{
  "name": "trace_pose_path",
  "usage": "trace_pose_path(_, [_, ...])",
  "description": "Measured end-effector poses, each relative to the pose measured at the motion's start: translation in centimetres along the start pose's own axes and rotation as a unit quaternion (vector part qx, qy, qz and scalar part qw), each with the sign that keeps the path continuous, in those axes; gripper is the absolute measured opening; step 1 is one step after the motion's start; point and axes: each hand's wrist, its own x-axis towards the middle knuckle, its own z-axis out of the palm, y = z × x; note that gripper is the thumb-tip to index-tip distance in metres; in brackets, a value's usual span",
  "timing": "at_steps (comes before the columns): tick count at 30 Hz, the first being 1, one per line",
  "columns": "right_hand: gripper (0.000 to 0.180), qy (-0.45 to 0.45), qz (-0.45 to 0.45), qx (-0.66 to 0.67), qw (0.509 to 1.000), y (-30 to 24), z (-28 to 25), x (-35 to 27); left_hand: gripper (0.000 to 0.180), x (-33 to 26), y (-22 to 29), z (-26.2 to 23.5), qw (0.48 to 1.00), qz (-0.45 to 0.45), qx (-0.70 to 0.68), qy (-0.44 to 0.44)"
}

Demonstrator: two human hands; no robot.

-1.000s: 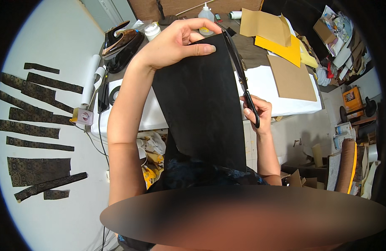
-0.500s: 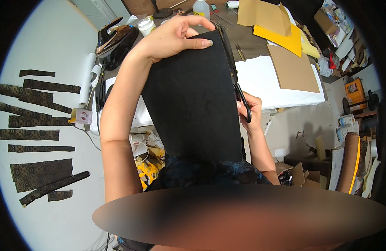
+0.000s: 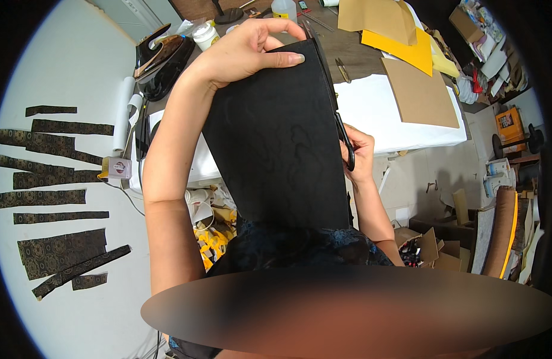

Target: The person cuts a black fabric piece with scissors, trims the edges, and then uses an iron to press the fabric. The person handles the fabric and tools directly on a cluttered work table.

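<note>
So the black sheet point(image 3: 276, 143) runs down to the dark shirt point(image 3: 288, 246), left hand point(image 3: 258, 51) pinching its top edge, right hand point(image 3: 361, 151) (fingers half hidden) gripping scissors point(image 3: 348, 142) along its right edge, blades tough to make out, and the bottle point(image 3: 284, 9) past its top's cut off.

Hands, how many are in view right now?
2: the left hand pinches the top of the black sheet; the right hand holds the scissors by the sheet's right edge. Some fingers are hidden.
</note>
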Motion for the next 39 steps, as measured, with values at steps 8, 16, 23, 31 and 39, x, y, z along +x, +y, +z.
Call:
trace_pose_path(8, [0.029, 0.007, 0.006, -0.01, 1.0, 0.1, 0.1, 0.0, 0.027, -0.1, 0.1, 0.0, 1.0, 0.003, -0.004, -0.002])
trace_pose_path(16, [0.028, 0.013, 0.007, -0.024, 1.0, 0.0, 0.3, -0.1, 0.027, -0.2, 0.2, -0.1, 1.0, 0.0, 0.014, 0.005])
trace_pose_path(23, [0.032, 0.03, 0.002, 0.008, 1.0, -0.1, 0.2, -0.2, 0.028, -0.7, 0.3, -0.4, 1.0, -0.004, 0.015, 0.009])
trace_pose_path(31, [0.031, 0.165, -0.004, 0.073, 0.984, -0.8, -2.3, 0.5, 0.034, -4.4, -0.2, -6.3, 0.963, 0.048, -0.052, 0.261])
trace_pose_path(39, [0.02, 0.293, -0.088, 0.102, 0.946, 0.6, 0.8, 2.0, 0.014, -8.7, -5.1, -5.5, 0.73, 0.168, -0.375, 0.546])
